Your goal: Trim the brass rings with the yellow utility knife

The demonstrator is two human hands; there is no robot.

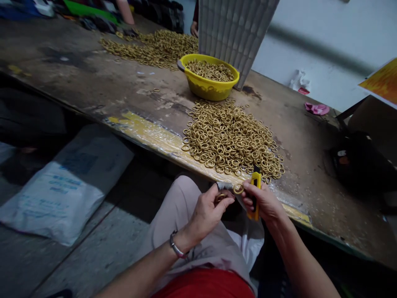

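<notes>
My right hand is closed around a yellow utility knife, whose dark tip points up and away from me. A single gold-coloured ring sits at the thumb and fingertips of that same hand. Just left of it, my left hand curls its fingers around one or more gold rings; how many is hidden. Some grey wrapping shows on a finger of the left hand. Both hands are over my lap at the table edge, close in front of a large heap of gold rings.
A yellow basin full of rings stands behind the heap, against a grey ribbed panel. Another ring pile lies farther left, near a co-worker's arm. A white sack rests on the floor; a black bag is at right.
</notes>
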